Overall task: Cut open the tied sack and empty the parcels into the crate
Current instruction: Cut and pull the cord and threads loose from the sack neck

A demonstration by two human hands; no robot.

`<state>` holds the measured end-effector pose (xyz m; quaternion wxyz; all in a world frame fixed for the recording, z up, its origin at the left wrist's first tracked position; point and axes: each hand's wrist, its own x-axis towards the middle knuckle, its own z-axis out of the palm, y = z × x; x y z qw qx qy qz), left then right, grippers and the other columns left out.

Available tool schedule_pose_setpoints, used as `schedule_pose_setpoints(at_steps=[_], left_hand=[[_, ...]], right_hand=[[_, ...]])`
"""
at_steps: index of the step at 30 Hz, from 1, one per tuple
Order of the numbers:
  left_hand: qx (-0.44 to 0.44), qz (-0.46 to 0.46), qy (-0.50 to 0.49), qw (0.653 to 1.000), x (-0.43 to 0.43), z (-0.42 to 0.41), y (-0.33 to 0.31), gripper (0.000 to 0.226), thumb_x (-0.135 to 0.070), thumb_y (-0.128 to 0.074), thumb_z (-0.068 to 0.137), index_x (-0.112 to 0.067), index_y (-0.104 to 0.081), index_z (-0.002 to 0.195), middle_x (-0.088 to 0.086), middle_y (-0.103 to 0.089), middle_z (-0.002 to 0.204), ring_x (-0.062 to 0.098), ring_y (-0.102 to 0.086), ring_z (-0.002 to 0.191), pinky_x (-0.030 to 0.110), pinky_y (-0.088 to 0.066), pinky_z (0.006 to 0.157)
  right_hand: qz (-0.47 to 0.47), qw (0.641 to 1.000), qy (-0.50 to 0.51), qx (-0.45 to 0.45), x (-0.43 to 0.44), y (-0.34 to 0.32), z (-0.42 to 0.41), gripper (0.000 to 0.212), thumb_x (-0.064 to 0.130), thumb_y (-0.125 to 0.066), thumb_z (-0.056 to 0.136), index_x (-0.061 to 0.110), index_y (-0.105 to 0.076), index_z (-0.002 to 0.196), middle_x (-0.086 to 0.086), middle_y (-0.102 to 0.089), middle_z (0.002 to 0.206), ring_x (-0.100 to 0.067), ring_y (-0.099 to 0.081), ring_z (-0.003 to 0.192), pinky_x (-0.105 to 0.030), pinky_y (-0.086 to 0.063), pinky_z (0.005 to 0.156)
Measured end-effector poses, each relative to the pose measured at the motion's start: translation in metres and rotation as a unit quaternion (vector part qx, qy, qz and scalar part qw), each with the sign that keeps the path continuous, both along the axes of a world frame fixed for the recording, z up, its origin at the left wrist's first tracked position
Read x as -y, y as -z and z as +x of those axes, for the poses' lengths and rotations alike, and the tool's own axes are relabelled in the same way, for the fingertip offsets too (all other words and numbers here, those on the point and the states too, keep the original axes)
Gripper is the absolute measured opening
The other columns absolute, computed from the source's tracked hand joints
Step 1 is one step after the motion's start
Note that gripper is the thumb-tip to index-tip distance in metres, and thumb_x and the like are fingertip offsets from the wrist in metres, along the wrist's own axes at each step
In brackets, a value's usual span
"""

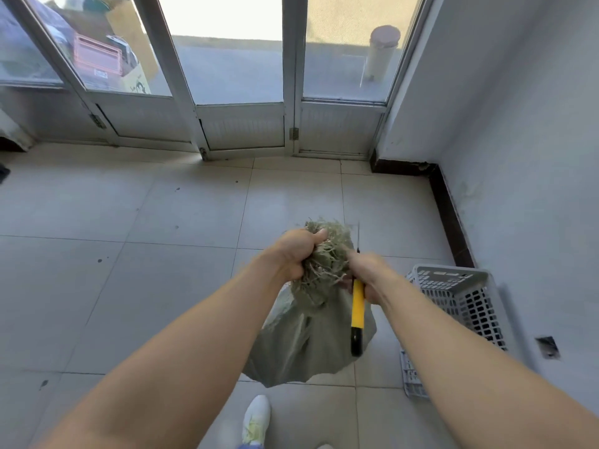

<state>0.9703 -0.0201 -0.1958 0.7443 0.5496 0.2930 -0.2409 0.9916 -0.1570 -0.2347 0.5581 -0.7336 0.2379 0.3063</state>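
A grey-green woven sack (308,345) stands on the tiled floor in front of me, its frayed top (327,251) bunched together. My left hand (295,254) grips that bunched top from the left. My right hand (366,273) holds a utility knife (357,312) with a yellow and black handle; its thin blade points up beside the sack's neck. A white perforated plastic crate (453,286) sits on the floor to the right of the sack, partly hidden by my right forearm. The sack's contents are hidden.
A wall with a dark skirting board (450,222) runs close on the right behind the crate. Glass doors (240,92) close off the far side. My white shoe (256,419) is just below the sack. Open tiled floor (129,254) spreads to the left.
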Motion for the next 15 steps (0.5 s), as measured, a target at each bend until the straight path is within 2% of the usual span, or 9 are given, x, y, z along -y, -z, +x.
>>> schedule_pose_setpoints(at_steps=[1, 3, 5, 8, 10, 12, 15], left_hand=[[0.003, -0.003, -0.001, 1.0, 0.007, -0.001, -0.004, 0.023, -0.021, -0.048, 0.099, 0.0, -0.058, 0.098, 0.012, -0.065, 0.073, 0.022, -0.065, 0.061, 0.032, -0.058, 0.059], [0.005, -0.019, 0.006, 1.0, 0.017, -0.002, -0.011, 0.021, -0.02, -0.048, 0.098, -0.002, -0.059, 0.092, 0.01, -0.063, 0.073, 0.021, -0.063, 0.061, 0.029, -0.057, 0.059], [0.01, -0.016, 0.003, 1.0, 0.018, -0.004, -0.017, 0.022, -0.021, -0.05, 0.097, -0.003, -0.059, 0.086, 0.009, -0.062, 0.073, 0.021, -0.063, 0.061, 0.03, -0.057, 0.06], [0.002, 0.053, -0.073, 0.996, 0.003, -0.003, -0.01, 0.019, -0.018, -0.055, 0.095, 0.0, -0.059, 0.09, 0.014, -0.064, 0.084, 0.027, -0.065, 0.073, 0.039, -0.057, 0.07], [-0.017, 0.096, -0.106, 0.99, -0.006, -0.011, -0.004, 0.017, -0.015, -0.054, 0.095, 0.0, -0.058, 0.089, 0.014, -0.064, 0.083, 0.026, -0.064, 0.072, 0.036, -0.055, 0.063], [-0.03, 0.083, -0.12, 0.989, -0.009, -0.016, -0.005, 0.017, -0.014, -0.054, 0.095, -0.001, -0.057, 0.085, 0.013, -0.063, 0.083, 0.025, -0.063, 0.072, 0.037, -0.055, 0.065], [-0.02, 0.05, -0.143, 0.988, -0.008, -0.011, -0.02, 0.011, -0.011, -0.055, 0.094, -0.002, -0.057, 0.088, 0.012, -0.063, 0.08, 0.028, -0.064, 0.075, 0.043, -0.056, 0.079]], right_hand=[[0.02, 0.999, -0.01, -0.023, -0.004, -0.005, -0.004, 0.014, 0.022, -0.055, 0.094, 0.008, -0.057, 0.095, -0.008, -0.059, 0.08, -0.021, -0.061, 0.065, -0.031, -0.053, 0.063], [0.053, 0.995, -0.013, -0.078, -0.006, -0.012, -0.011, 0.014, 0.016, -0.054, 0.094, 0.007, -0.059, 0.084, -0.009, -0.061, 0.076, -0.017, -0.064, 0.052, -0.024, -0.054, 0.051], [0.079, 0.99, -0.021, -0.112, -0.003, -0.022, -0.019, 0.022, 0.015, -0.061, 0.091, 0.004, -0.061, 0.072, -0.013, -0.066, 0.068, -0.02, -0.064, 0.048, -0.027, -0.054, 0.043], [-0.006, 0.997, -0.034, -0.07, 0.016, -0.028, -0.011, 0.022, -0.002, -0.057, 0.087, 0.01, -0.053, 0.069, -0.007, -0.055, 0.071, -0.017, -0.053, 0.056, -0.025, -0.05, 0.05], [-0.038, 0.998, -0.017, -0.044, 0.028, -0.038, -0.006, 0.025, -0.009, -0.057, 0.082, 0.01, -0.048, 0.068, -0.005, -0.05, 0.069, -0.014, -0.047, 0.056, -0.017, -0.044, 0.038], [-0.054, 0.998, -0.018, -0.027, 0.033, -0.042, -0.005, 0.026, -0.014, -0.058, 0.079, 0.007, -0.048, 0.067, -0.008, -0.049, 0.068, -0.015, -0.046, 0.054, -0.016, -0.04, 0.033], [-0.063, 0.997, 0.027, -0.018, 0.026, -0.042, -0.011, 0.022, -0.018, -0.06, 0.076, -0.002, -0.052, 0.064, -0.014, -0.056, 0.068, -0.021, -0.049, 0.054, -0.026, -0.036, 0.043]])
